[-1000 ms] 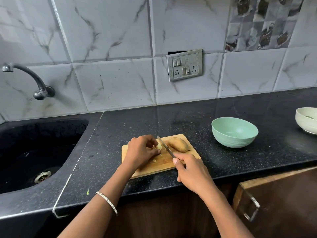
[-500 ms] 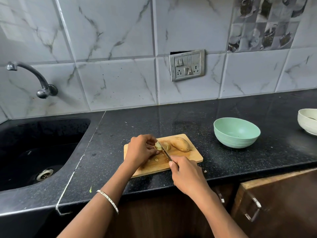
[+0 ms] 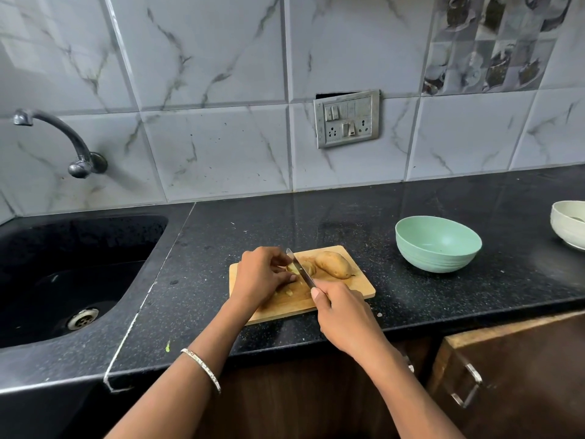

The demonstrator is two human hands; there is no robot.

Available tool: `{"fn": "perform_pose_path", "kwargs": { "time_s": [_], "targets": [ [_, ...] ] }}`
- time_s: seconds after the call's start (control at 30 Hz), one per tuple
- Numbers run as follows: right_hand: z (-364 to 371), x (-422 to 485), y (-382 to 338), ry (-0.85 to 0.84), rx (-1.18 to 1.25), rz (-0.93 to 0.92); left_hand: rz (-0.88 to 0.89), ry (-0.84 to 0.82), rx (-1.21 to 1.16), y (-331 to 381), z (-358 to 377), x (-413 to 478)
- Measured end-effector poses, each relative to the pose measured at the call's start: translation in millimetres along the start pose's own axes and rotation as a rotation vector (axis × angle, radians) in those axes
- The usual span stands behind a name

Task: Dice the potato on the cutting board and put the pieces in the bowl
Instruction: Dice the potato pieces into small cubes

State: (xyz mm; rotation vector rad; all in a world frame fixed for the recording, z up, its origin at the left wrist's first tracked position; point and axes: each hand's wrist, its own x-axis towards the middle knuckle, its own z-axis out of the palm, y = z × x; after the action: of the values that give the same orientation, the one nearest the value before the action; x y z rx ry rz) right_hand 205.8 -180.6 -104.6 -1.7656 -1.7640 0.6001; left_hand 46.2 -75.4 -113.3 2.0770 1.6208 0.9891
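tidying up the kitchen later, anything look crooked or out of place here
The switch plate on the tiled wall sits tilted, with a dark gap above its top edge. A green scrap lies on the counter beside the sink.
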Motion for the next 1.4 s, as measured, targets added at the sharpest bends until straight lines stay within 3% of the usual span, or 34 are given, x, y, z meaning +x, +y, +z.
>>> {"fn": "perform_pose_path", "kwargs": {
  "time_s": [0.93, 1.4],
  "targets": [
    [23.1, 13.8, -13.9, -0.006, -0.097, 0.077, 0.045, 0.05, 0.025, -0.3, 2.7, -1.6],
    [10.7, 1.4, -14.2, 0.061, -0.064, -0.03, -0.041, 0.018, -0.202, -13.6, 2.8, -1.7]
  ]
}}
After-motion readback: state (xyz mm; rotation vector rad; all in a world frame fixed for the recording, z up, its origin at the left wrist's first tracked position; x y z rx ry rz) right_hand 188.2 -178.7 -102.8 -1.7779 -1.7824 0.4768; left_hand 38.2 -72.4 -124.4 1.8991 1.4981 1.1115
